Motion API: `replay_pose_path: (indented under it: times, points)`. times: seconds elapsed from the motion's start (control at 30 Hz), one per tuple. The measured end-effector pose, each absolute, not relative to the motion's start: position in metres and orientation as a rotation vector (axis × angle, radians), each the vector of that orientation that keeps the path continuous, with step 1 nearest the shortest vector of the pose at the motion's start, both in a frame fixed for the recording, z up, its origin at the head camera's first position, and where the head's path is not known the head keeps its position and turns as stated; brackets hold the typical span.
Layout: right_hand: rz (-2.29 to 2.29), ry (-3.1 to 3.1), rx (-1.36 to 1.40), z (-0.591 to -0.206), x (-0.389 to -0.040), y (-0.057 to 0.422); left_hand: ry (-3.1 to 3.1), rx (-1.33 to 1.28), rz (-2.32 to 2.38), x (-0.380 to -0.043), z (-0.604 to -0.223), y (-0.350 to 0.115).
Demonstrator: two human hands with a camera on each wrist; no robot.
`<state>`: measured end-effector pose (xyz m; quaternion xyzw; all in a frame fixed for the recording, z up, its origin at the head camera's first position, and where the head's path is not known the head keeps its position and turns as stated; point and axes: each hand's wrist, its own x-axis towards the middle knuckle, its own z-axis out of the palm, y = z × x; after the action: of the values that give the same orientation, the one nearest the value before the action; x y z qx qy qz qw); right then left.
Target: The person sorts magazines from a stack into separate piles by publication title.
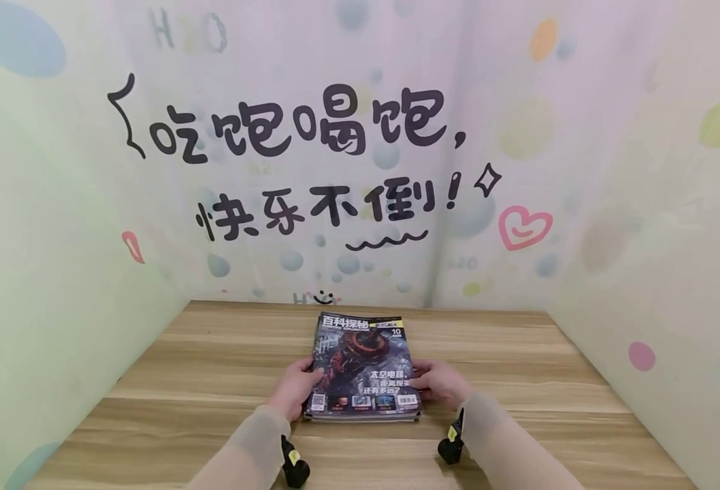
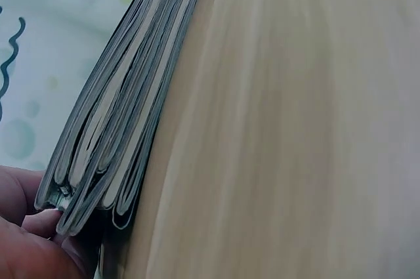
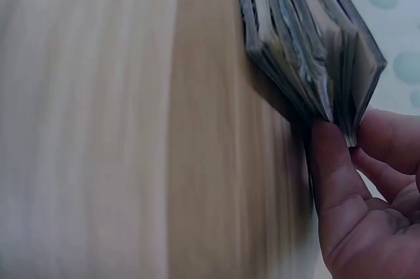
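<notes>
A stack of magazines (image 1: 363, 364) is at the middle of the table, its top cover dark with a red ring-shaped picture and white Chinese lettering. My left hand (image 1: 295, 389) grips the stack's left side, thumb over the cover's edge. On the opposite side my right hand (image 1: 446, 382) holds it too, with fingers curled at the edge. The left wrist view shows the folded spines of the magazines (image 2: 125, 95) close over the wood. Loose page edges of the magazines (image 3: 295, 42) fan apart slightly in the right wrist view, where thumb and fingers pinch a corner.
The wood-grain table (image 1: 225, 361) runs back to a printed curtain wall (image 1: 348, 272) with large Chinese writing. Pale side walls (image 1: 654, 272) close in the left and right. Black wrist devices (image 1: 452, 446) hang at both sleeves.
</notes>
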<state>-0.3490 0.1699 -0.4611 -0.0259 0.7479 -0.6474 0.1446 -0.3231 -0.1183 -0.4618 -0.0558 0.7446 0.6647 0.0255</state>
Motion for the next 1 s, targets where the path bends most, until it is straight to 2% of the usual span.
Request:
replay_pose_path:
  times: [0.53, 1.0]
  points:
    - [-1.823, 2.196, -0.016, -0.461, -0.356, 0.207, 2.292, -0.170, 2.080, -0.330, -0.461, -0.081]
    - [-1.814, 2.218, -0.025, -0.458, -0.352, 0.216, 2.357, -0.133, 2.033, -0.332, -0.463, -0.073]
